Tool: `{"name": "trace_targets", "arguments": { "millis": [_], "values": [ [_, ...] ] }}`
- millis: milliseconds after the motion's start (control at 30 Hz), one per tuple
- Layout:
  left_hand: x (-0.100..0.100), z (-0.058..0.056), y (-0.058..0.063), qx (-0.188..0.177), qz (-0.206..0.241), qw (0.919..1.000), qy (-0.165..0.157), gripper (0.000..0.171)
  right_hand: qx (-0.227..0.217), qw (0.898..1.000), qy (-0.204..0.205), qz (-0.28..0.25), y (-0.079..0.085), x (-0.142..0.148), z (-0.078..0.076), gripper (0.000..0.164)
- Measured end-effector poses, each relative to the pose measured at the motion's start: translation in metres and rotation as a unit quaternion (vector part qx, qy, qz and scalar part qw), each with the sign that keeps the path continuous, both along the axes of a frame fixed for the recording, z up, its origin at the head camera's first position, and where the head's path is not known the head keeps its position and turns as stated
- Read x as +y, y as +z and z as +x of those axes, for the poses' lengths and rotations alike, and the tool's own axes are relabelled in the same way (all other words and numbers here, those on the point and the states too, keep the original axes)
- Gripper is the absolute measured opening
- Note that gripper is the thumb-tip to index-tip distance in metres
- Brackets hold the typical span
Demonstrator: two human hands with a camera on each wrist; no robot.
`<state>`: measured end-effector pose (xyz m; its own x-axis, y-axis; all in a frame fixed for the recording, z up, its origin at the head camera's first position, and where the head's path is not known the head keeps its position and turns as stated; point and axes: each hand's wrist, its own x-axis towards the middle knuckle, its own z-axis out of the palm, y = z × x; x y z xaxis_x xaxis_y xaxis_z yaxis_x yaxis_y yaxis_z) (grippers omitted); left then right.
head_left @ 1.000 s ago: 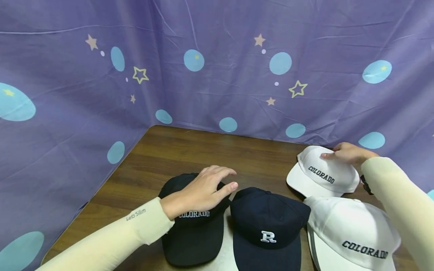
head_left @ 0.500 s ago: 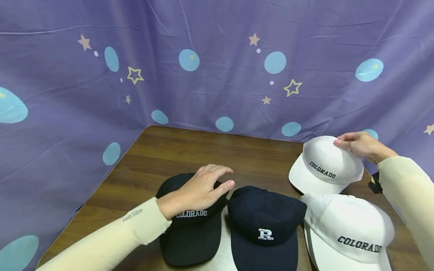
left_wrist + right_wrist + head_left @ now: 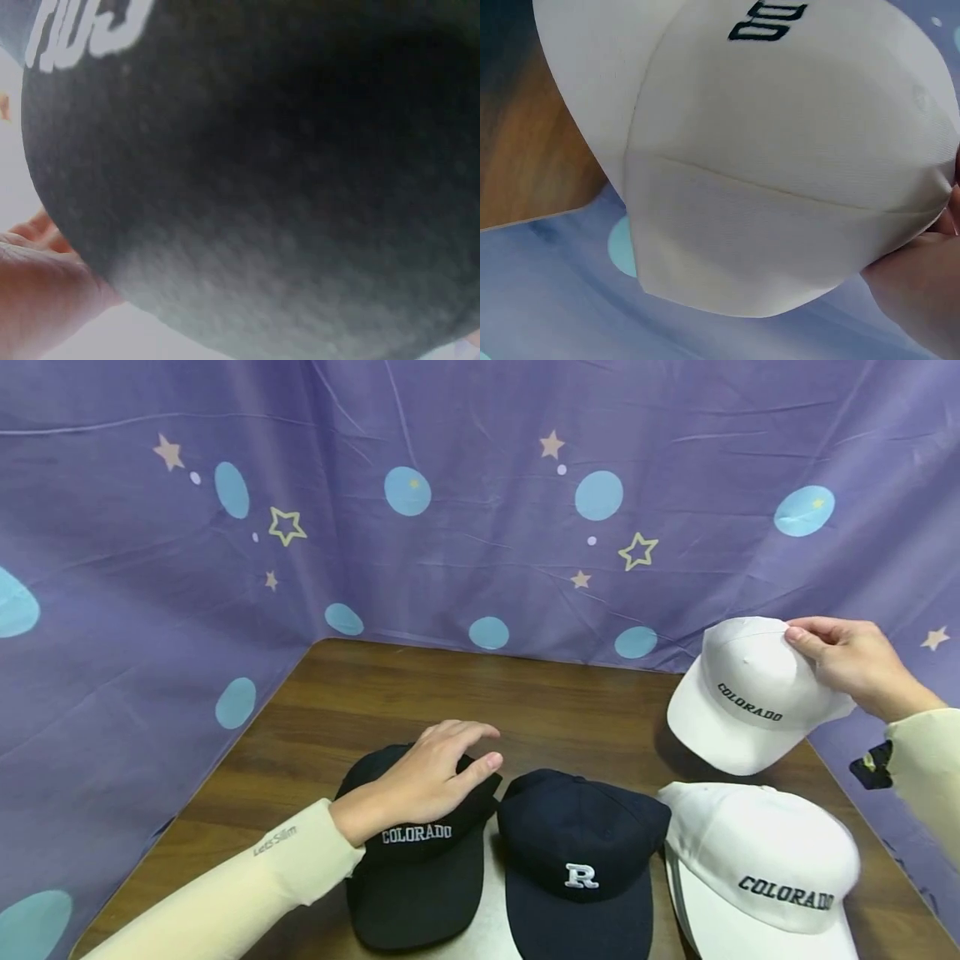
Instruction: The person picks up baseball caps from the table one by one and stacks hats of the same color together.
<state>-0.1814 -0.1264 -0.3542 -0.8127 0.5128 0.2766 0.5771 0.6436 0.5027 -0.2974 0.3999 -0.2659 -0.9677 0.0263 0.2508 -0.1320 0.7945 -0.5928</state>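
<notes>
At the right in the head view, my right hand (image 3: 858, 664) pinches the back of the crown of a white baseball cap (image 3: 738, 672) with dark COLORADO lettering. The cap hangs tilted over the table's far right corner, and its crown fills much of the right wrist view (image 3: 780, 150). My left hand (image 3: 423, 777) lies over the crown of a black COLORADO baseball cap (image 3: 420, 893), fingers extended and thumb apart. That black cap covers most of the left wrist view (image 3: 247, 187).
Right of the black cap sits a navy cap (image 3: 585, 827) with a white R. Beside it, a second white COLORADO cap (image 3: 765, 852) shows another brim edge under its own. Behind the wooden table (image 3: 450, 693) hangs a purple patterned curtain (image 3: 480, 560).
My right hand has lifted the white cap off the table, up and to the right. The left hand stays over the black cap; the whole head view has shifted slightly.
</notes>
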Motion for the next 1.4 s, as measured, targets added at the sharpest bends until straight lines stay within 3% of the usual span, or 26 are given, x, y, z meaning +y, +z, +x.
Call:
{"name": "trace_targets", "arguments": {
  "millis": [300, 400, 533, 733, 1133, 1400],
  "values": [
    [-0.011, -0.001, 0.003, 0.002, 0.005, 0.9998, 0.017, 0.049, 0.035, 0.999, -0.008, -0.015, 0.029, 0.005, 0.017, 0.047],
    [-0.013, -0.002, 0.003, 0.007, 0.005, 0.9998, 0.019, 0.048, 0.038, 0.999, -0.011, -0.018, 0.037, 0.004, 0.022, 0.04],
    [-0.016, -0.002, 0.005, 0.013, 0.005, 0.9996, 0.024, 0.048, 0.039, 0.997, 0.012, -0.064, 0.047, 0.002, 0.03, 0.015],
    [-0.022, -0.002, 0.005, 0.021, -0.001, 0.9993, 0.031, 0.048, 0.027, 0.993, 0.048, -0.108, 0.059, -0.001, 0.04, 0.024],
    [-0.021, -0.009, 0.006, 0.037, -0.014, 0.9987, 0.03, 0.049, -0.033, 0.991, 0.07, -0.106, 0.062, 0.002, 0.05, 0.032],
    [-0.015, -0.01, 0.008, 0.037, -0.014, 0.999, 0.023, 0.049, -0.084, 0.989, 0.103, -0.057, 0.053, 0.004, 0.06, 0.038]
  ]
}}
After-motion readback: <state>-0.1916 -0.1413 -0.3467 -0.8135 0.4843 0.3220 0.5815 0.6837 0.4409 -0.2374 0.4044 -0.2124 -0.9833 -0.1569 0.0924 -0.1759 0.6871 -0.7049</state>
